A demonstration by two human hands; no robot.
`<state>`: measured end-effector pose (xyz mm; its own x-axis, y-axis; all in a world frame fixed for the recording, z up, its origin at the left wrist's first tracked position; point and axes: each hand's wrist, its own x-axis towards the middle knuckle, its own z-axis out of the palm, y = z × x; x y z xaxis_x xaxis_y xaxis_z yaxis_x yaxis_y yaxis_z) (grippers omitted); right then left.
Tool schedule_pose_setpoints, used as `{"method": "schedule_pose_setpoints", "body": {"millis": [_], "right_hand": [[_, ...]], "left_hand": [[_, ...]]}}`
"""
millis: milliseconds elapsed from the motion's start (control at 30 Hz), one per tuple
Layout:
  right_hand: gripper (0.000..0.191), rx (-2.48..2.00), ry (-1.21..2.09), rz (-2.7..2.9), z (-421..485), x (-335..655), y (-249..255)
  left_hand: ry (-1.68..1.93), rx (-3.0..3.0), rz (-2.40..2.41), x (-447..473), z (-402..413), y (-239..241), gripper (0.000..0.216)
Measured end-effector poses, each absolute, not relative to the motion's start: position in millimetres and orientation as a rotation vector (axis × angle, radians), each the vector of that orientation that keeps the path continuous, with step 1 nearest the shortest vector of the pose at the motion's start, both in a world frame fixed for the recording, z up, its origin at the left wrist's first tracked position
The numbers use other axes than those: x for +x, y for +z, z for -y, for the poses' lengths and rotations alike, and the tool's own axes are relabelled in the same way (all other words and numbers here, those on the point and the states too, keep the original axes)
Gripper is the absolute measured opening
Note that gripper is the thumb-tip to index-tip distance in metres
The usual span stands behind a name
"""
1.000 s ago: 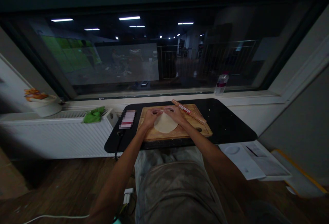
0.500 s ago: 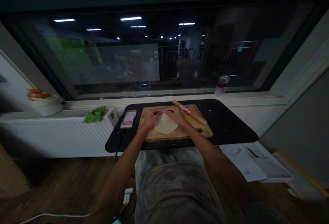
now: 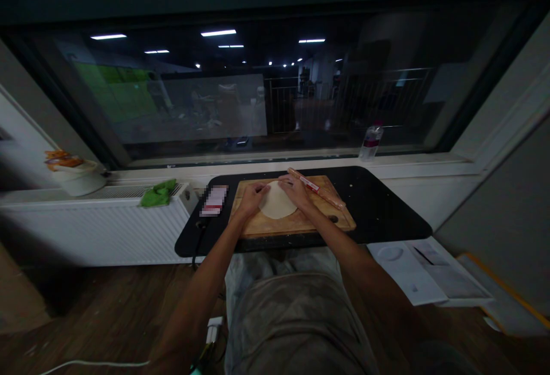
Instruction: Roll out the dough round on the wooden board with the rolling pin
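A pale round of flattened dough (image 3: 277, 203) lies on a wooden cutting board (image 3: 292, 225) set on a black table (image 3: 382, 209). My left hand (image 3: 252, 195) rests on the dough's left edge with fingers curled over it. My right hand (image 3: 295, 188) holds the dough's upper right edge the same way. A wooden rolling pin (image 3: 317, 187) with a red label lies diagonally on the board just right of my right hand.
A small blurred packet (image 3: 213, 200) lies on the table left of the board. A plastic bottle (image 3: 370, 141) stands on the windowsill. A green cloth (image 3: 158, 192) and a white bowl (image 3: 77, 177) sit on the radiator at left. Papers (image 3: 421, 274) lie at the lower right.
The dough's far edge, lifted into a peak between my hands before, now lies flatter and rounder on the board. My hands have moved slightly apart along its rim.
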<state>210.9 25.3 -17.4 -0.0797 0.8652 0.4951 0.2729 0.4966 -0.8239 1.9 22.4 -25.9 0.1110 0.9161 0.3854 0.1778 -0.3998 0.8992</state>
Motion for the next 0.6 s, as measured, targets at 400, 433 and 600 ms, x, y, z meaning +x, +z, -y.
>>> {"method": "schedule_pose_setpoints", "body": {"millis": [400,433,600], "right_hand": [[0.024,-1.049,0.623,1.745,-20.3,209.5,-13.8],[0.024,-1.072,0.607,1.735,-22.1,210.0,-14.9],[0.027,-1.233,0.464,1.65,-32.4,215.6,-20.8]], "left_hand": [[1.293,1.755,-1.0,1.2,-17.7,-24.6,0.052],[1.299,1.746,-1.012,2.1,-18.0,-24.5,0.051],[1.328,1.726,-1.072,7.6,-20.1,-27.4,0.04]]}}
